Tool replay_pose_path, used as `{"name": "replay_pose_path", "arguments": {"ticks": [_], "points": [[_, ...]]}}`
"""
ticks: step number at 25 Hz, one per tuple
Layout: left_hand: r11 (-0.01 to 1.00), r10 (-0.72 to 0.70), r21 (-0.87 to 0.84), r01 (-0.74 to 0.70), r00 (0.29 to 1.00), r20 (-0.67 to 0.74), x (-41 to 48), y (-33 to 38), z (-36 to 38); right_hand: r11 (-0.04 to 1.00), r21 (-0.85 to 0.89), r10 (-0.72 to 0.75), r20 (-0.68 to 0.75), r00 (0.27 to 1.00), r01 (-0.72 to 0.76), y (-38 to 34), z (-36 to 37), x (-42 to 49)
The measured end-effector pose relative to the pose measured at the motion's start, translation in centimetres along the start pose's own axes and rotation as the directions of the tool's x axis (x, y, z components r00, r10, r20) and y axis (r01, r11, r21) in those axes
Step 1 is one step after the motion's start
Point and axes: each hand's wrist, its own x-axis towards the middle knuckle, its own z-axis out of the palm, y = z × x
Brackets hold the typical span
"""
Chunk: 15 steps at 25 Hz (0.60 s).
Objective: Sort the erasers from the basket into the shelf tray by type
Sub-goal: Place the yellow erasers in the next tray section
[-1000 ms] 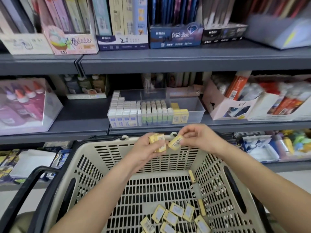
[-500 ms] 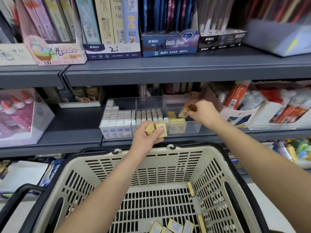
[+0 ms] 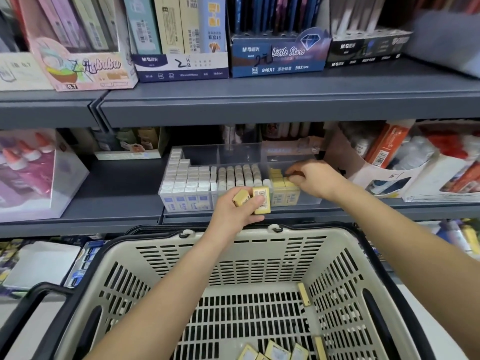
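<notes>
2 erasers [image 3: 253, 201]: L hand [image 3: 233, 216]; R hand [image 3: 314, 180] in tray [image 3: 239, 152].

Left hand [image 3: 233, 214]: bare, uncovered from fingertips to wrist. Left forearm [image 3: 168, 294]: bare along whole visible length; smooth outline, widening from narrow wrist toward elbow. Right hand [image 3: 317, 180]: bare likewise; knuckles show as row of low ridges. Right forearm [image 3: 402, 242]: bare along whole visible length, widening same way. Nail detail too small to tell.
</notes>
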Motion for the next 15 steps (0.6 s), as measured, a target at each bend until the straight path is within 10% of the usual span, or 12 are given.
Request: {"name": "replay_pose_path", "arguments": {"ticks": [5, 15], "points": [[1.000, 0.004, 0.031, -0.005, 0.999, 0.052, -0.1, 0.4, 0.6, 0.889, 0.437, -0.089, -0.133, 0.987, 0.139, -3.4, -0.6, -4.1], [0.990, -0.048, 0.137, 0.030, 0.991, 0.127, 0.3, 0.5, 0.6, 0.847, 0.531, 0.104, -0.141, 0.985, -0.013, 0.6, -2.9, -3.0]]}}
